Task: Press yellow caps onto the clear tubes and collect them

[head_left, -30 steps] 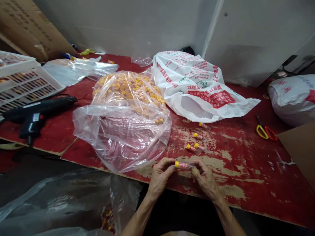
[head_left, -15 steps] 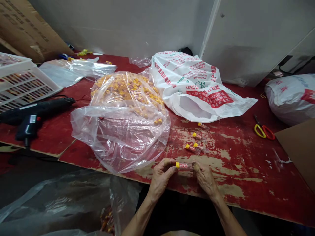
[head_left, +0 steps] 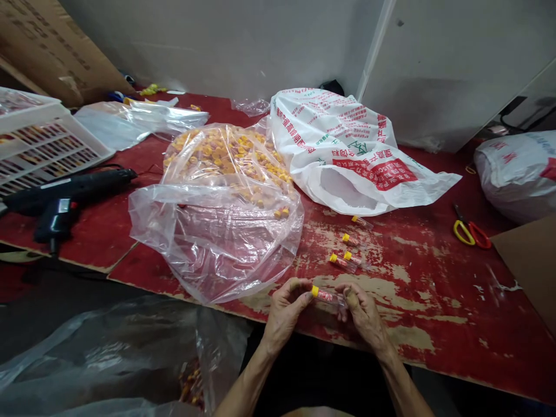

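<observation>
While we pinch a small yellow-capped tube (head_left: pixel 325 295) by its cap end between the thumb and fingers of our left hand (head_left: pixel 284 310), our right hand (head_left: pixel 364 315) is at its clear end with the fingers bent; we cannot tell whether they grip it. We have the tube just over the near edge of the worktop (head_left: pixel 434 249), whose red surface is worn through in patches. Just beyond our hands we see four loose tubes (head_left: pixel 343 263) lying on it, their yellow caps pointing leftward. To their left we have an open clear plastic bag (head_left: pixel 208 226), heaped with yellow-capped pieces (head_left: pixel 234 150) toward the back. Beside it, behind the loose tubes, we find a white printed sack (head_left: pixel 347 139) lying with its mouth toward us. Farther right we see scissors (head_left: pixel 471 233) with one yellow and one red handle, near a second sack (head_left: pixel 516 174). On our far left, a black pistol-shaped tool (head_left: pixel 69 188) lies in front of a slatted white basket (head_left: pixel 61 104).
</observation>
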Demonstrator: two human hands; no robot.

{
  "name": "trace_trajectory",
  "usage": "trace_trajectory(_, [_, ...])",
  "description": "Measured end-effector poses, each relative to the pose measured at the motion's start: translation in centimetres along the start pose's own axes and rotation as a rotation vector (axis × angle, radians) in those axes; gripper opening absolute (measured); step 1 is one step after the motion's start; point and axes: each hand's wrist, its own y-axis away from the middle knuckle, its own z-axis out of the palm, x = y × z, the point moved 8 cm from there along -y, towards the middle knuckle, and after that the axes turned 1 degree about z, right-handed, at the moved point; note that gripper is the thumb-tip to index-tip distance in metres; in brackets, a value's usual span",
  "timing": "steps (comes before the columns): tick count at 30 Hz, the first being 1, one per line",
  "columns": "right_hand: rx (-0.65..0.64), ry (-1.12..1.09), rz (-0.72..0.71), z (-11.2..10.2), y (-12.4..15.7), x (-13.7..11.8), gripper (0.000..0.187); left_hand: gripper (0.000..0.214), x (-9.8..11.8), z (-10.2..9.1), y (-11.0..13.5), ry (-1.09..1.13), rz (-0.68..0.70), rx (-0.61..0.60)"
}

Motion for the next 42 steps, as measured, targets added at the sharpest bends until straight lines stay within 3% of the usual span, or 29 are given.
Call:
trace_trajectory(5, [0.025,-0.008,-0.065,-0.1,0.4,-1.7,0.035,0.024,-0.4,0.1,-0.1,0.021,-0.031,-0.017])
trace_trajectory(10, [0.064,-0.049,0.036,0.1,0.1,-0.2,0.046,0.021,-0.4,0.0,0.0,-0.044,0.0,-0.042])
trace_trajectory(14, [0.104,0.031,0.019,-0.3,0.2,0.4,0.055,0.022,-0.5,0.0,0.1,-0.048,-0.006,-0.04])
trace_trajectory(20, [-0.007,0.064,-0.023,0.0,0.4,-0.4,0.04,0.021,-0.4,-0.2,-0.1,0.024,-0.018,-0.007])
trace_trajectory(22, [-0.005,0.149,-0.039,0.0,0.4,-0.8,0.034,0.02,-0.3,-0.2,-0.1,-0.001,-0.016,-0.01])
trace_trajectory(25, [0.046,0.23,-0.082,-0.3,0.2,-1.2,0.041,0.02,-0.2,-0.1,0.0,-0.039,-0.017,-0.021])
trace_trajectory(29, [-0.003,0.094,-0.042,-0.2,0.3,-0.7,0.038,0.02,-0.1,-0.2,0.1,-0.004,-0.012,0.006])
trace_trajectory(34, [-0.041,0.116,-0.065,0.0,0.3,-1.0,0.032,0.022,-0.1,0.1,-0.1,-0.006,0.008,-0.039])
trace_trajectory(40, [0.073,0.135,-0.046,-0.5,-0.1,-0.9,0.038,0.022,-0.5,0.6,0.2,-0.051,-0.011,-0.036])
trace_trajectory(42, [0.1,0.136,-0.038,-0.8,-0.2,-0.7,0.039,0.026,0.3,0.0,0.1,-0.105,0.029,0.009])
